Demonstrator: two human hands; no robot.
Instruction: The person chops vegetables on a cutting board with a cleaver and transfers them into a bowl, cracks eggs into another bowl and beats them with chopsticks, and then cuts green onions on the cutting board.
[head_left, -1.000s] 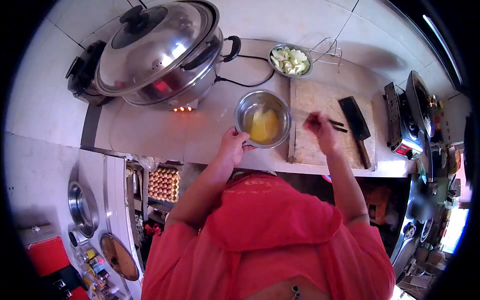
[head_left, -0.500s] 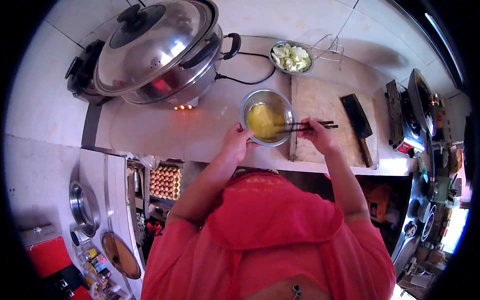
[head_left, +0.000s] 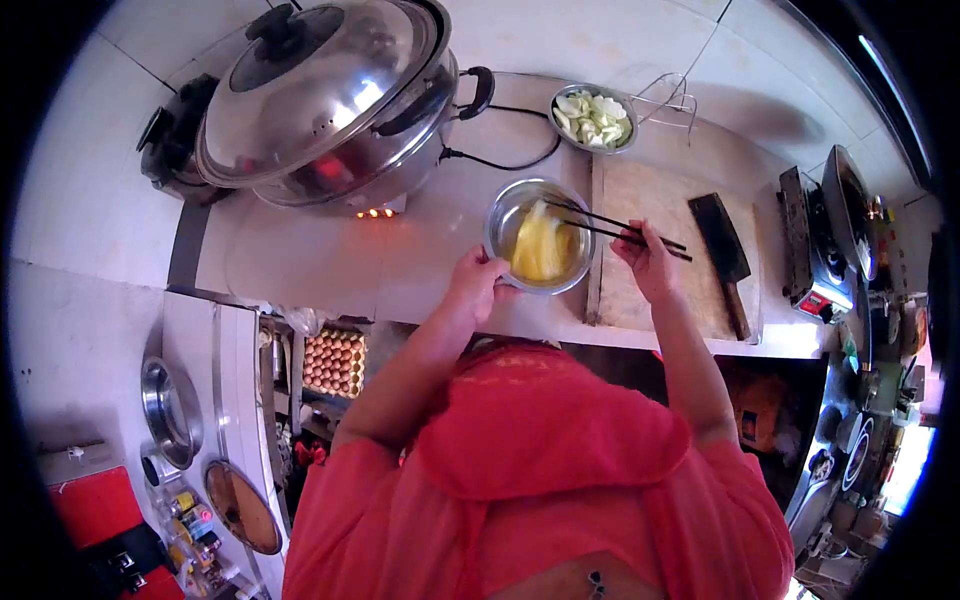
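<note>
A steel bowl (head_left: 497, 222) holds yellow liquid egg (head_left: 541, 246), smeared by motion. At its lower left rim my left hand (head_left: 476, 284) grips the bowl, fingers partly hidden beneath it. Dark chopsticks (head_left: 610, 231) are pinched in my right hand (head_left: 648, 262), to the right of the bowl, with their tips over the egg. Under my right hand lies a wooden cutting board (head_left: 640, 190), and a black cleaver (head_left: 719, 237) rests on its right part.
Behind the bowl stands a dish of pale sliced vegetable (head_left: 593, 118) beside a wire rack (head_left: 668, 100). A large lidded steel pot (head_left: 330, 90) is at the back left, its cord running right. A gas stove (head_left: 812, 250) stands at the right; an egg tray (head_left: 334, 363) sits below the counter.
The chopsticks have swung up and now slant down to the right, with their tips in the upper right of the bowl. The egg has shifted in the bowl. My left hand keeps its hold.
</note>
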